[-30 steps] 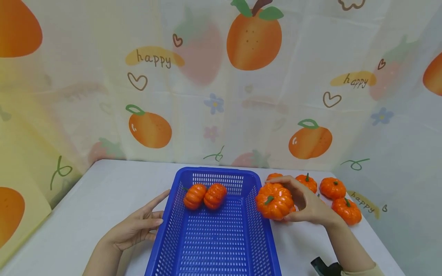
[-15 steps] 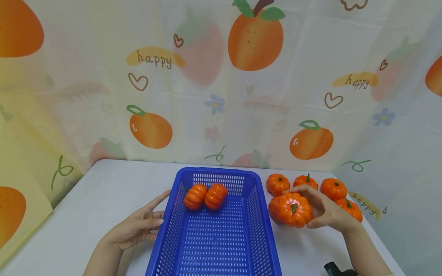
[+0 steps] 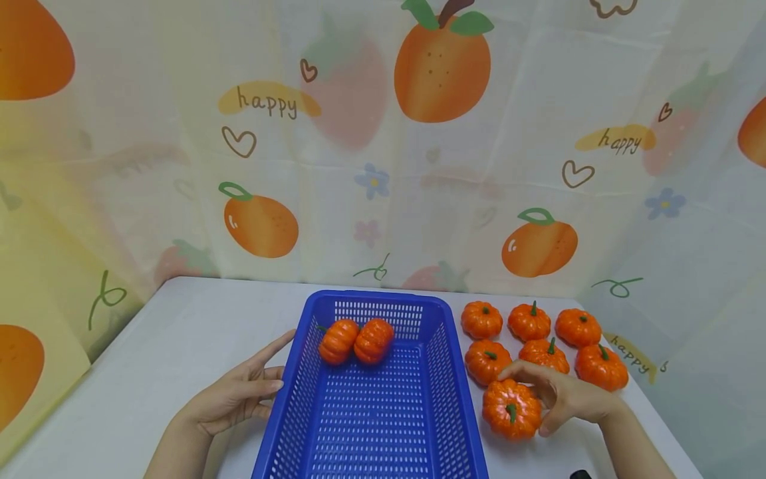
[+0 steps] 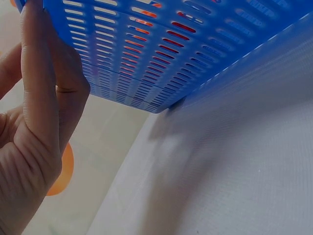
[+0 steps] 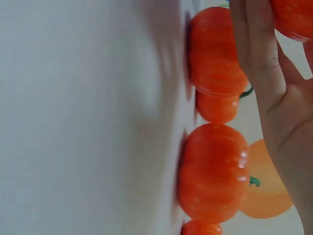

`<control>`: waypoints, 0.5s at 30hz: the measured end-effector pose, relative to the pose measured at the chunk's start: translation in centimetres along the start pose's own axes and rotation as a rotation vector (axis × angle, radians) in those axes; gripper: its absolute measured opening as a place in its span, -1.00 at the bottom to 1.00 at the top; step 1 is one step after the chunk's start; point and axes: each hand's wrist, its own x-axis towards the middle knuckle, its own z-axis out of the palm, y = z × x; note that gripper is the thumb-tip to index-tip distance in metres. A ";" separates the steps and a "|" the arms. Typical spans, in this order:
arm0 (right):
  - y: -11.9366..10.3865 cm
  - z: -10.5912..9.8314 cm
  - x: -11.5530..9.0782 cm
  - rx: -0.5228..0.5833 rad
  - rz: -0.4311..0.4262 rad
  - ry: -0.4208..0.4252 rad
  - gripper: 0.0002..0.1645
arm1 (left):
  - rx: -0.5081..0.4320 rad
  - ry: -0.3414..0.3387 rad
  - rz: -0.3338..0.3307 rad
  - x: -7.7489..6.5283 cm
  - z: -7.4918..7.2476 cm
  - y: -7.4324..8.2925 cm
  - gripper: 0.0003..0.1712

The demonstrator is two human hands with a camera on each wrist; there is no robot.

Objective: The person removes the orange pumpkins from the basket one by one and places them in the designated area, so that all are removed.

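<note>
My right hand (image 3: 565,397) pinches an orange toy pumpkin (image 3: 511,409) with a green stem, thumb on its near right side and fingers over the far side. In the right wrist view this pumpkin (image 5: 296,17) shows only partly, at the top right corner. My left hand (image 3: 236,391) touches the outer left side of a blue slotted plastic basket (image 3: 377,295), index finger stretched along it. The left wrist view shows fingers (image 4: 36,73) upright against the basket's outer wall. Two toy pumpkins, one (image 3: 338,341) beside another (image 3: 374,340), lie on their sides in the basket's far end.
Right of the basket several more pumpkins stand in rows on the white table (image 3: 227,319), one (image 3: 489,361) just behind the held one and another (image 3: 601,367) at the table's right edge. A fruit-print curtain (image 3: 371,219) hangs behind the table.
My right hand has carried its pumpkin from beside the basket's right rim rightward and nearer to me, uncovering the pumpkins behind it. My left hand and the basket stay in place.
</note>
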 end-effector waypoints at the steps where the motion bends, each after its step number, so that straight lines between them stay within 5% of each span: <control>1: 0.2 0.0 0.0 -0.002 0.007 -0.007 -0.13 | 0.002 0.001 0.000 0.0 0.0 0.0 -0.11; 15: 1.1 -0.3 0.1 -0.144 0.158 -0.014 -0.13 | 0.013 0.022 -0.005 0.0 0.1 -0.1 -0.10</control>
